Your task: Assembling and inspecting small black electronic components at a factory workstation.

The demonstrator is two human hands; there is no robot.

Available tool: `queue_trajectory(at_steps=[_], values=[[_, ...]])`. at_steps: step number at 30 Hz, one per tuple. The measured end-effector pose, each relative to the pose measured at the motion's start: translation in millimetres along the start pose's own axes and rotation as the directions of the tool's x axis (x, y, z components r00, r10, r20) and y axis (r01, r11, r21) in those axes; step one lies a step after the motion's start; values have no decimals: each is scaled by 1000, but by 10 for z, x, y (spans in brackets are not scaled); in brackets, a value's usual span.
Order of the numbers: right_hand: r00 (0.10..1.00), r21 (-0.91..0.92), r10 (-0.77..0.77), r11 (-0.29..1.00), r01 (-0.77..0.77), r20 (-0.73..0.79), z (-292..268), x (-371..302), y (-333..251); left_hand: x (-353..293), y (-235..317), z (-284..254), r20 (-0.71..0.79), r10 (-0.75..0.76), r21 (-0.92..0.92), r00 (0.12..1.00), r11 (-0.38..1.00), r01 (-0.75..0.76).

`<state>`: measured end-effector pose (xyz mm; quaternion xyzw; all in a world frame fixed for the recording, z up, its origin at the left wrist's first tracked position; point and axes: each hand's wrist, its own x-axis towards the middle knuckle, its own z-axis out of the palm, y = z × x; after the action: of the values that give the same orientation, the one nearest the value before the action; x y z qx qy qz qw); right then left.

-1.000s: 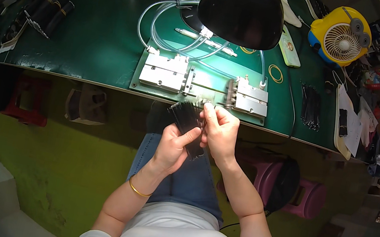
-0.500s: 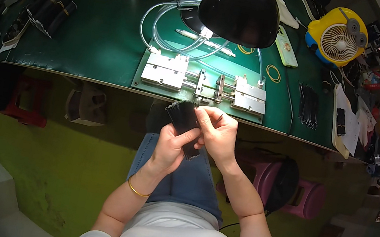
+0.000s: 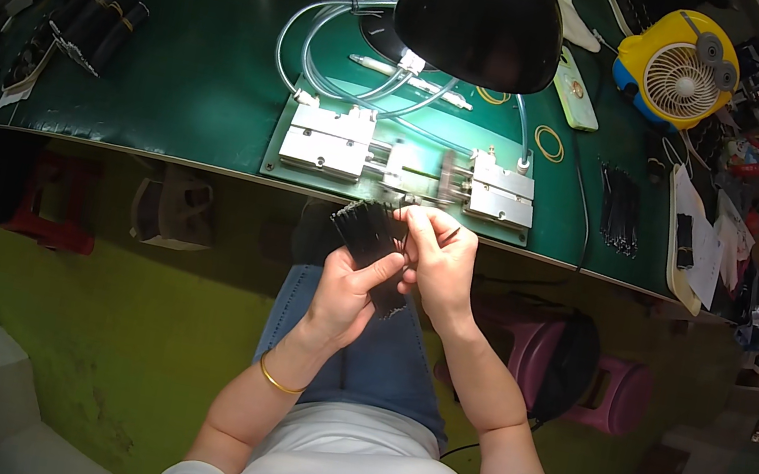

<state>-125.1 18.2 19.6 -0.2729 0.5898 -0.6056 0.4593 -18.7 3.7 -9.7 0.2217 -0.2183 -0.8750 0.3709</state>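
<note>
My left hand (image 3: 349,295) is wrapped round a bundle of thin black wires (image 3: 368,231), its thumb lying across them. The bundle leans, with its loose ends fanned at the top and more ends showing below the hand. At the bundle's upper right, my right hand (image 3: 436,259) pinches with thumb and forefinger; a thin black wire seems to be between the tips, partly hidden. Just beyond both hands, at the table's edge, stands a clamping fixture with two silver pneumatic cylinders (image 3: 328,140) on a pale green plate (image 3: 402,111). Its middle jaws (image 3: 448,176) are blurred.
A black lamp (image 3: 478,26) hangs over the fixture, beside coiled clear tubing (image 3: 307,42). To the right lie a phone (image 3: 575,94), a yellow fan (image 3: 681,72) and more black wires (image 3: 620,208). Rolled black bundles (image 3: 97,25) lie left. Pink stools (image 3: 615,395) stand below.
The fixture's jaws have shifted and are now smeared by motion. My right fingers have moved slightly at the bundle's top, and the bundle's lower end has swung a little right.
</note>
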Motion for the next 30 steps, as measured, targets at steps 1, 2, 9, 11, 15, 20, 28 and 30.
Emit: queue_trajectory(at_steps=[1, 2, 9, 11, 15, 20, 28, 30], values=[[1000, 0, 5, 1000, -5, -4, 9, 1, -10, 3, 1, -1, 2, -6, 2, 1000, 1000, 6], [1000, 0, 9, 1000, -9, -9, 17, 1, -22, 6, 4, 3, 2, -6, 2, 1000, 1000, 6], [1000, 27, 28, 999, -28, -15, 11, 22, -25, 26, 7, -18, 12, -21, 4, 1000, 1000, 21], [1000, 35, 17, 999, -16, -15, -2, 22, -10, 34, -2, -22, 16, -24, 6, 1000, 1000, 24], [999, 11, 10, 1000, -9, -40, 8, 18, -16, 35, 3, 6, 15, -20, 13, 1000, 1000, 20], [1000, -53, -27, 998, 27, -6, -7, -15, 11, 7, 21, 17, -5, -9, 19, 1000, 1000, 9], [996, -82, -81, 994, 78, -26, 64, -75, -26, -20, 41, 32, -2, 12, 1, 1000, 1000, -12], [996, -82, -80, 994, 77, -33, 52, -68, -21, -17, 35, 28, -8, 13, 15, 1000, 1000, -13]])
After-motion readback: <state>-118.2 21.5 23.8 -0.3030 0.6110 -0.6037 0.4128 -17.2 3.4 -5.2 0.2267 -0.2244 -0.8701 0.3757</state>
